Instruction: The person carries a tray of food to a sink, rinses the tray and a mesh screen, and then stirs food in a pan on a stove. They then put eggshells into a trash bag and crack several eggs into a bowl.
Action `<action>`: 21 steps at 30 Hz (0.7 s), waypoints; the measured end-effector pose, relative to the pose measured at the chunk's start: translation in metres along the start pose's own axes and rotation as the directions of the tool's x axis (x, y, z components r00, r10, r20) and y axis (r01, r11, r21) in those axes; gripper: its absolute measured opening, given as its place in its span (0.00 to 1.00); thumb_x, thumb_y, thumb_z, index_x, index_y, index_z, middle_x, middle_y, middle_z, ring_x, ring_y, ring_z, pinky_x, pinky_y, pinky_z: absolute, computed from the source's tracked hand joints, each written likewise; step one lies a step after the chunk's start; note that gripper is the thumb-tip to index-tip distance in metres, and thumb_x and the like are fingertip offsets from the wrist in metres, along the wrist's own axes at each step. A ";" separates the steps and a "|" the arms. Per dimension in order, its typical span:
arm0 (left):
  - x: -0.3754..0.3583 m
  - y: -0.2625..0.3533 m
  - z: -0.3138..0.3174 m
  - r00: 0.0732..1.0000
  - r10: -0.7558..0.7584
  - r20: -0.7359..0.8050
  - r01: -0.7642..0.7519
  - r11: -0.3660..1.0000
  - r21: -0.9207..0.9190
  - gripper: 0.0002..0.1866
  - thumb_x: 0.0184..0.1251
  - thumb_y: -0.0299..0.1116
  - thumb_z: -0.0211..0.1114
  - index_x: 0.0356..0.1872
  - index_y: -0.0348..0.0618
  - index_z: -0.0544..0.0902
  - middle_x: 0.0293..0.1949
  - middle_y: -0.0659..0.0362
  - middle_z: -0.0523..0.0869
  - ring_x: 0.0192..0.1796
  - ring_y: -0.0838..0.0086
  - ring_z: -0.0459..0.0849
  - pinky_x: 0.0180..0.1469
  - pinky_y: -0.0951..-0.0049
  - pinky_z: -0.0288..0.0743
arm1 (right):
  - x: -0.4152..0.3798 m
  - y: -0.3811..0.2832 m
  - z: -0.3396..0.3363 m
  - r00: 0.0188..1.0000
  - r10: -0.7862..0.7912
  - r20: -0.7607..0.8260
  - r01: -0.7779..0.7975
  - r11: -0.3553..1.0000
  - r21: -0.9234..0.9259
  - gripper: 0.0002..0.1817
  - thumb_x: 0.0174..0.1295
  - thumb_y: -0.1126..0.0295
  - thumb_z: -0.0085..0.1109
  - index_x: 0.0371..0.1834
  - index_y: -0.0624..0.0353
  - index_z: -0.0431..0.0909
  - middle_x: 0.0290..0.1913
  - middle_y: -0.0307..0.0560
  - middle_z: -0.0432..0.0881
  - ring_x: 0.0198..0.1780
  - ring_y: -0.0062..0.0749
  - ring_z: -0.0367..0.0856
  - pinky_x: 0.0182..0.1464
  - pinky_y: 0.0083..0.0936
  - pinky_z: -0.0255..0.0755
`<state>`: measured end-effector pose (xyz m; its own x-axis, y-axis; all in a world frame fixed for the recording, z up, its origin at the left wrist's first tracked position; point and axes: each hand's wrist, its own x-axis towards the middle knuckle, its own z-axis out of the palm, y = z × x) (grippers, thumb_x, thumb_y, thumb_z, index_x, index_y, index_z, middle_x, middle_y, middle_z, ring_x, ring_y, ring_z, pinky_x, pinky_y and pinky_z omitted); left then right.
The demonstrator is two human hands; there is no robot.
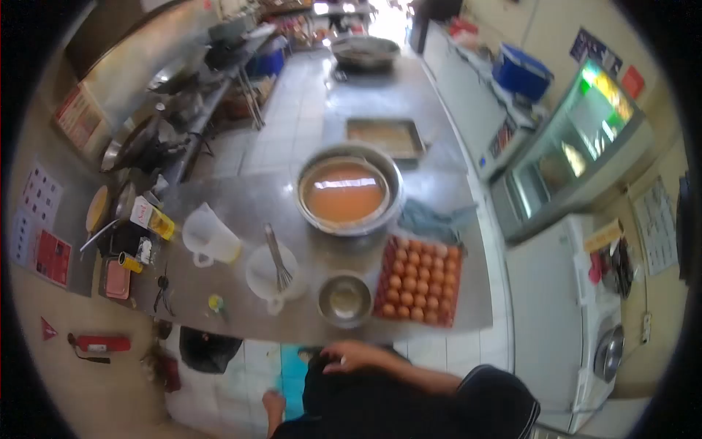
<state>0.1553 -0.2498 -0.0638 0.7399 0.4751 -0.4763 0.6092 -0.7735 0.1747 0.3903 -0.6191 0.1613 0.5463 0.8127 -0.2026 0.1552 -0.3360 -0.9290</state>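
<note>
My right hand [355, 357] is held in front of my dark clothing, just short of the table's front edge. Its fingers are apart and hold nothing that I can see. Lower down on the left is my left hand [274, 402], small and blurred, with its fingers not clearly visible. Nearest on the steel table [241, 322] are a metal bowl [345, 298] and a red tray of brown eggs [418, 282]. A whisk [278, 260] stands in a white plastic jug [263, 272]. Behind the bowl sits a large metal basin [349, 189] with orange-brown liquid.
Another plastic jug [210, 235], a yellow-labelled bottle [153, 217] and black scissors [162, 289] lie to the left. A grey-blue cloth [435, 219] and a rectangular baking tray [385, 137] are farther back. A white freezer [545, 293] and glass-door fridge [574, 139] line the right.
</note>
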 end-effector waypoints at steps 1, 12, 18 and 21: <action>-0.011 0.025 -0.015 0.970 0.127 -0.207 -0.181 0.948 -0.262 0.16 0.46 0.28 0.67 0.39 0.33 0.82 0.37 0.43 0.86 0.44 0.49 0.85 0.48 0.56 0.78 | -0.033 -0.013 -0.031 0.997 0.081 -0.022 -0.078 0.990 0.114 0.23 0.59 0.54 0.67 0.51 0.58 0.80 0.46 0.54 0.84 0.48 0.45 0.84 0.50 0.37 0.77; -0.094 0.417 -0.111 0.743 0.653 -0.149 -0.630 0.607 -0.484 0.12 0.58 0.28 0.70 0.42 0.37 0.81 0.37 0.55 0.85 0.40 0.65 0.83 0.45 0.67 0.76 | -0.211 0.147 -0.066 -0.068 0.207 -0.976 -0.749 0.636 0.187 0.27 0.58 0.54 0.65 0.58 0.54 0.76 0.49 0.55 0.74 0.54 0.53 0.70 0.54 0.51 0.62; -0.100 0.499 -0.087 0.400 0.842 -0.362 -0.915 0.386 -0.115 0.19 0.49 0.30 0.74 0.43 0.41 0.80 0.38 0.53 0.82 0.45 0.59 0.80 0.48 0.60 0.72 | -0.214 0.146 -0.054 0.306 0.108 -0.946 -0.633 0.765 -0.118 0.29 0.54 0.57 0.69 0.60 0.51 0.74 0.52 0.54 0.72 0.57 0.53 0.66 0.56 0.51 0.62; -0.111 0.522 -0.048 0.186 0.966 -0.178 -0.977 0.202 0.076 0.21 0.45 0.30 0.74 0.45 0.44 0.80 0.39 0.55 0.81 0.47 0.60 0.78 0.52 0.59 0.68 | -0.212 0.151 -0.048 0.445 0.098 -0.890 -0.604 0.766 -0.218 0.27 0.49 0.64 0.71 0.56 0.50 0.77 0.52 0.47 0.72 0.58 0.48 0.66 0.56 0.47 0.60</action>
<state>0.4050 -0.6865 0.1214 0.7768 -0.5848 0.2334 -0.6213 -0.6516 0.4352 0.3373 -0.8643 0.0790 0.9910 -0.0949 0.0946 -0.0318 -0.8525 -0.5218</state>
